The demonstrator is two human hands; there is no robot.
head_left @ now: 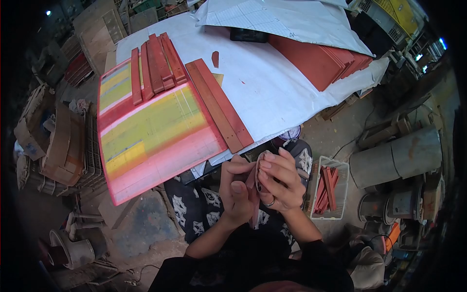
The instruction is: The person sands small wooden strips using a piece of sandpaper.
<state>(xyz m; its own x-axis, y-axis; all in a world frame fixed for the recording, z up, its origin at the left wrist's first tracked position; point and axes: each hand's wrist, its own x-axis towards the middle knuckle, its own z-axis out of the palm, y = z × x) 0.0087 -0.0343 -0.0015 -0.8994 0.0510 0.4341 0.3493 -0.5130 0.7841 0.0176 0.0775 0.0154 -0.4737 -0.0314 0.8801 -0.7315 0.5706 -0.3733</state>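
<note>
Above my lap, my left hand point(236, 192) is closed around a red-painted wooden strip point(254, 207) that stands nearly upright. My right hand point(283, 181), with a ring on one finger, pinches a thin curved brownish piece point(260, 165) against the strip's upper end; it looks like folded sandpaper, but the fingers cover much of it. Just beyond the hands, two wider red wooden slats point(219, 107) lie side by side along the edge of a yellow and pink board point(155, 131). Several narrower red strips point(154, 63) rest on that board's far part.
White paper point(272, 92) covers the table. A stack of red panels point(316, 61) sits at the far right under a paper sheet point(282, 22). Right of my legs, a white plastic basket point(346, 194) holds several red strips. Cardboard boxes point(63, 146) stand at left, a metal drum point(396, 155) at right.
</note>
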